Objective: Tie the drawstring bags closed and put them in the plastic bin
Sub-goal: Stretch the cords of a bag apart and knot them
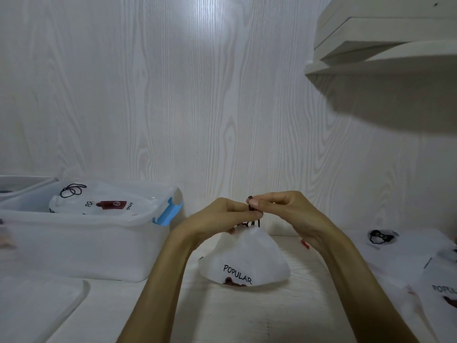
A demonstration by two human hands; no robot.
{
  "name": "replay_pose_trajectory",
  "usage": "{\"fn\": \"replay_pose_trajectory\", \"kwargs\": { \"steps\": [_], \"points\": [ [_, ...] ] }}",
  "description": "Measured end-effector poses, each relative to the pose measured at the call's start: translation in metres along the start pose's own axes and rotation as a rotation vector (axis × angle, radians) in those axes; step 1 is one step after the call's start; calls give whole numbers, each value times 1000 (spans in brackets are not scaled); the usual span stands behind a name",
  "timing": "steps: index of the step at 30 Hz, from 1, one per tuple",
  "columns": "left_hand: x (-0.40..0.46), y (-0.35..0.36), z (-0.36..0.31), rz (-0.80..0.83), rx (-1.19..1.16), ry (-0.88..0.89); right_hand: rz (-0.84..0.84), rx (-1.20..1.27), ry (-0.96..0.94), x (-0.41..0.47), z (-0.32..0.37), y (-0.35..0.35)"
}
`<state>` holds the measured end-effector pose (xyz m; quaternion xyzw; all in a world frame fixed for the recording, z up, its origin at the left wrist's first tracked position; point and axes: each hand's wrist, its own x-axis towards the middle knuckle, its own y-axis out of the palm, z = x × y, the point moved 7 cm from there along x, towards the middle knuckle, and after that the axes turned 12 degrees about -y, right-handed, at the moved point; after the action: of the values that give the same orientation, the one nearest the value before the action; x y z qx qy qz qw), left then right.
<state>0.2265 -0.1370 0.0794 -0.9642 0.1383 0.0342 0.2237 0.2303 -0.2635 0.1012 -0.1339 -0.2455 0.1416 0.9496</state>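
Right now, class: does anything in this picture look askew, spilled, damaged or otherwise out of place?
Nothing stands out. Both hands, left hand and right hand, pinch the dark drawstring above the gathered bag. One bag already lies in the plastic bin; flat bags wait on the right.

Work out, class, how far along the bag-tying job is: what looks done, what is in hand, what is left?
Done: one white drawstring bag with a looped black cord already lies in the translucent plastic bin with blue latches. In hand: the left hand and right hand pinch the dark cord above the white POPULAR bag on the table. Left: binning it, then the flat printed bags on the right.
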Motion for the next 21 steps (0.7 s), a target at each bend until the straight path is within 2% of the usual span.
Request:
{"fn": "replay_pose_trajectory", "kwargs": {
  "steps": [5,9,10,14,15,18,21],
  "points": [
    [-2,2,-2,-12,24,46,-11,-87,-50,2,9,6],
    [-8,0,-1,63,10,49,-155,-364,-88,0,19,-20],
    [-11,-1,-1,81,11,62,-149,-389,-114,-1,22,-24],
    [-15,-5,1,167,-1,61,280,-388,-136,-7,15,-3],
    [-16,-5,3,178,7,49,341,-358,-133,-9,14,5],
    [-17,-7,6,186,9,32,347,-258,-90,-8,10,15],
    [-17,-9,7,195,-4,36,363,-269,-27,-8,4,20]
  ]
}}
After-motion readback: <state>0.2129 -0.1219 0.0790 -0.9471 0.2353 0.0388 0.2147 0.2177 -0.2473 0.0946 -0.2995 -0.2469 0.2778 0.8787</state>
